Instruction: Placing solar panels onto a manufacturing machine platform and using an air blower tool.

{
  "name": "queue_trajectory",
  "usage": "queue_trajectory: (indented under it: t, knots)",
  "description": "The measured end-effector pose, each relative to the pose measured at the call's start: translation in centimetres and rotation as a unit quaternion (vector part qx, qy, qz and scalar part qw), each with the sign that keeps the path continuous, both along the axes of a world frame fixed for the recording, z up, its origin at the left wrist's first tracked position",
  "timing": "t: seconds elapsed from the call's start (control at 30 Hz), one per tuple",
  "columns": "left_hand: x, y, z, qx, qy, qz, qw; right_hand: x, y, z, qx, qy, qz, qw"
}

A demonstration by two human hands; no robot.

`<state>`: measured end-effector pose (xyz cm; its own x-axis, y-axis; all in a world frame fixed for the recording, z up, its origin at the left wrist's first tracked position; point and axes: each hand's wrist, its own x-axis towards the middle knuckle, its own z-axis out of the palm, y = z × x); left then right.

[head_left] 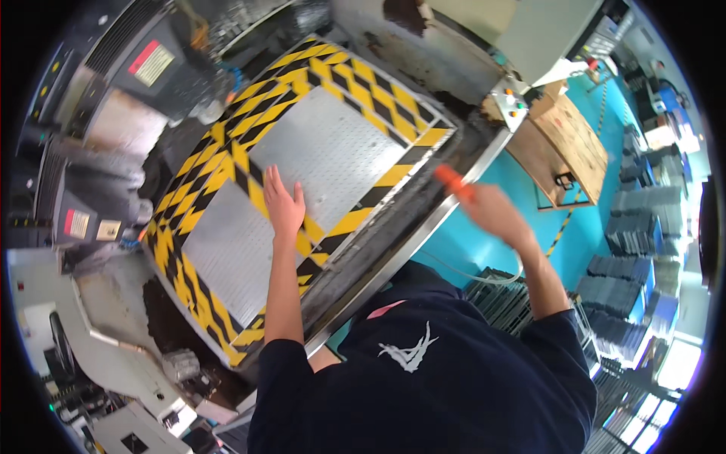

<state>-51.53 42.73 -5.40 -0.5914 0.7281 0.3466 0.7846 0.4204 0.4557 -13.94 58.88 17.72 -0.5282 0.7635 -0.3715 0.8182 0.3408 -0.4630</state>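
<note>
Grey plates (330, 155), striped tape (370, 198) on machine bed (393, 195)

Two flat, grey metal panels (329, 155) with dotted surfaces lie side by side. Black-and-yellow striped tape (369, 200) borders both; one strip runs between them. The orange tool (452, 179), motion-blurred, is held in the right hand (495, 216), clear of the panels, to their right.

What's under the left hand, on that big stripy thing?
Around the left hand, yellow-and-black striped tape runs between two silvery metal panels. The patch directly beneath is covered, so I can't tell what's there.
</note>
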Motion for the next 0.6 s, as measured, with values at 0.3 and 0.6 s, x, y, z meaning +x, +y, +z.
queue_trajectory:
  t: [0.3,0.6]
  knots:
    - [1.9,2.9,-2.5,-0.127,0.104,-0.006,0.986,3.1,1.5,-2.3,-0.135,0.013,-0.098,0.986]
    - [1.2,0.5,0.2,-0.157,0.019,-0.070,0.985,2.7,3.1,-4.6,-0.113,0.011,-0.113,0.987]
